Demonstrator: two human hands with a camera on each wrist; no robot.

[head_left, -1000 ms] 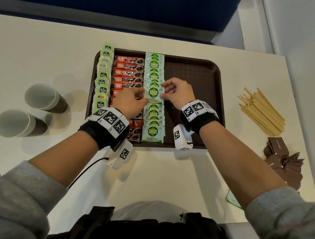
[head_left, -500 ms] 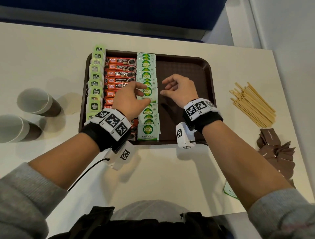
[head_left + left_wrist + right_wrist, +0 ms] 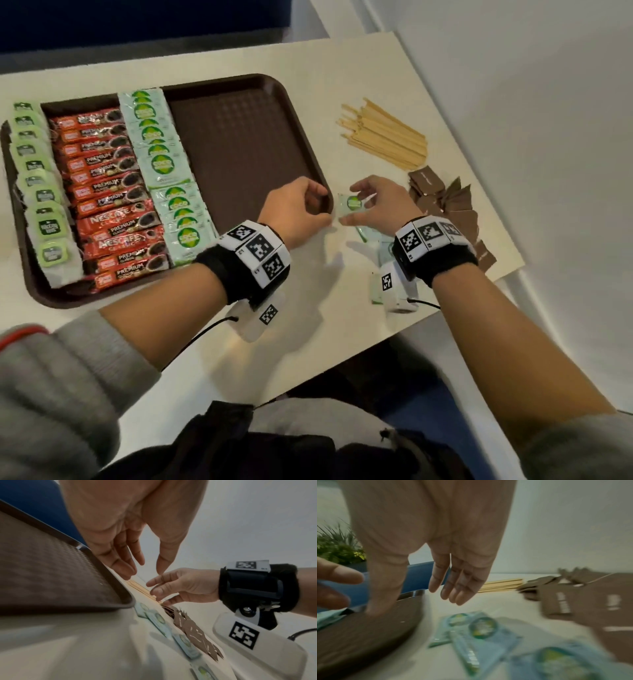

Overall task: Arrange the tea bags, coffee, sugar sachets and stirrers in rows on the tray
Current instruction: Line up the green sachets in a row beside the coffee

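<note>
right hand (image 3: 378,205): fingers open and loosely spread over a loose sachet (image 3: 350,204) that lies just under your fingertips, off the tray. No pinch shows in the wrist view, so you're not gripping it yet.
left hand (image 3: 297,209): fingers lightly curled, holding nothing, hovering over the tray's near right corner, just beside your right fingertips.
tray (image 3: 310,137): brown plastic, textured floor, raised rolled rim. The half nearest your left fingers is bare.
rows on tray: tea bags (image 3: 36,178), coffee sticks (image 3: 109,192), sugar row (image 3: 164,178), all well left of both hands. The sugar row has a step in it midway.
loose sachets (image 3: 481,631): thin glossy film, flat, overlapping below your right palm.
brown sachets (image 3: 445,205): matte paper squares, heaped just right of your right fingers.
stirrers (image 3: 387,137): thin flat wooden sticks, loose pile beyond your right fingertips.
risk 1: slick film on a smooth table; a flat pinch could slide it or lift two stuck together.
risk 2: carrying it across, the sachet or your knuckles could catch the rim.
risk 3: a sleeve or wrist rig dragging over the rows could skew them.
risk 4: your right wrist could scatter the brown heap.
</note>
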